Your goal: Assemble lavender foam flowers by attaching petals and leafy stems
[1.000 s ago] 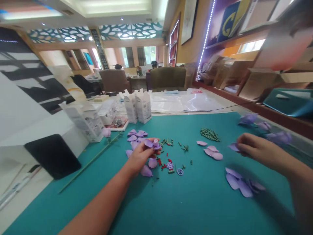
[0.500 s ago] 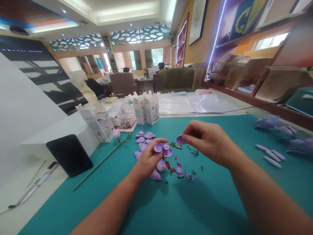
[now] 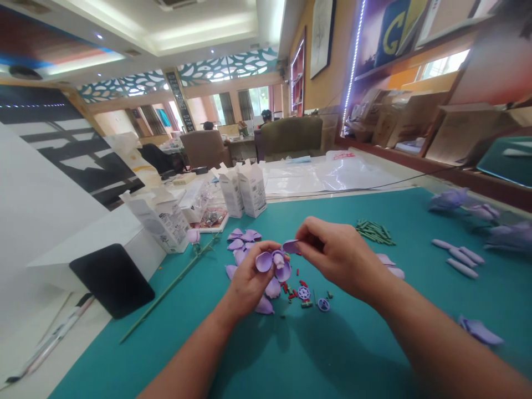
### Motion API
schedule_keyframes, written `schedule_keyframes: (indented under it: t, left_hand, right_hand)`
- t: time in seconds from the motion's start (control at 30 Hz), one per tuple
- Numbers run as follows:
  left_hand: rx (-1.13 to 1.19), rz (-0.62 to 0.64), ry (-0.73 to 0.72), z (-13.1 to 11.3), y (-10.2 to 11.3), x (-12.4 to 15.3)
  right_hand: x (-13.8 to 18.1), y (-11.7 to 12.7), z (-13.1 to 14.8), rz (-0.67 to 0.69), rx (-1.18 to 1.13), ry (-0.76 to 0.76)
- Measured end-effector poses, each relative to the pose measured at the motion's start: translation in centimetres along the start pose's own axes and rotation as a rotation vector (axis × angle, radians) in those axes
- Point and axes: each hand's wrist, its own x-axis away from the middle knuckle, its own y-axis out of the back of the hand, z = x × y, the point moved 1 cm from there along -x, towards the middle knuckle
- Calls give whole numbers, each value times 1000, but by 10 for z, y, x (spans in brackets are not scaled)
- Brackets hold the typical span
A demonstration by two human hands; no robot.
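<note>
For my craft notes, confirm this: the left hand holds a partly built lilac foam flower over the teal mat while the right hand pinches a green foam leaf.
The leaf is wrong: the head view shows the right hand pinching a curved lilac foam petal. The left hand does hold the partly built lilac foam flower over the teal mat.

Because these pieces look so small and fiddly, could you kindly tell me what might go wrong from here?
The petal held in the right hand could slip and miss the flower in the left hand. Tiny red pieces beside the left hand might get knocked and scattered across the mat.
</note>
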Motion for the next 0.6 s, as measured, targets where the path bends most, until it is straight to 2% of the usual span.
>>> schedule_keyframes:
  t: [0.6]
  left_hand:
    - [-76,-4,-62,-1,0,1]
  right_hand:
    - [2,-4,2,-26,76,63]
